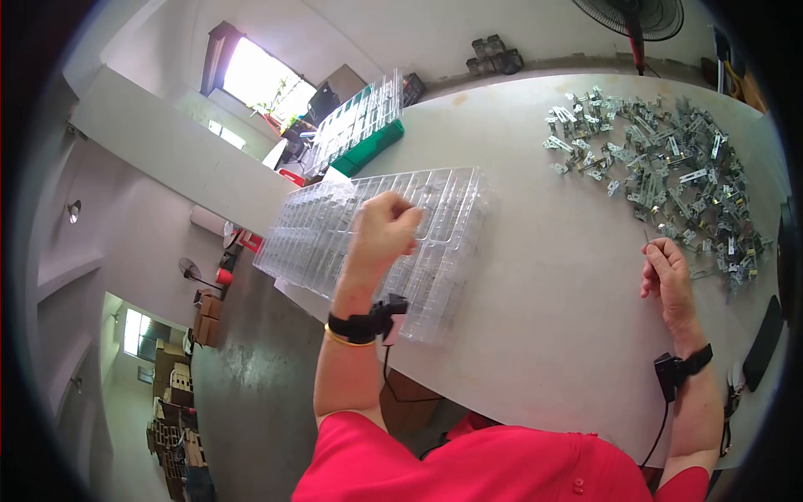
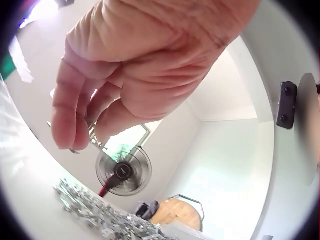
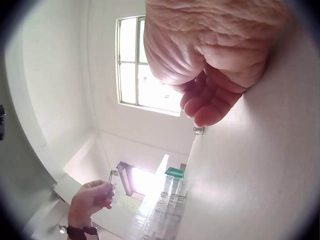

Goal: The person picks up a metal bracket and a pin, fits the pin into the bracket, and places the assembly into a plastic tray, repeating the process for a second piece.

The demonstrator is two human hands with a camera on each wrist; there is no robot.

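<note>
My left hand [image 1: 387,230] is raised over the clear plastic compartment trays [image 1: 335,209], its fingers curled. Between its thumb and fingertips it pinches a small metal bracket [image 2: 95,139], mostly hidden by the fingers in the left wrist view. The right wrist view shows this bracket [image 3: 113,179] jutting up from the fingers. My right hand [image 1: 667,280] is low over the table, beside the near edge of a pile of silvery metal brackets [image 1: 669,159]. Its fingers are curled, and a small metal bracket [image 3: 199,131] pokes out at the fingertips.
The trays stand at the left of the pale table [image 1: 535,293]. Behind them, another clear tray [image 1: 360,121] sits on a green crate [image 1: 368,148]. A black object [image 1: 763,343] lies at the right edge. A fan [image 1: 633,21] stands beyond the table.
</note>
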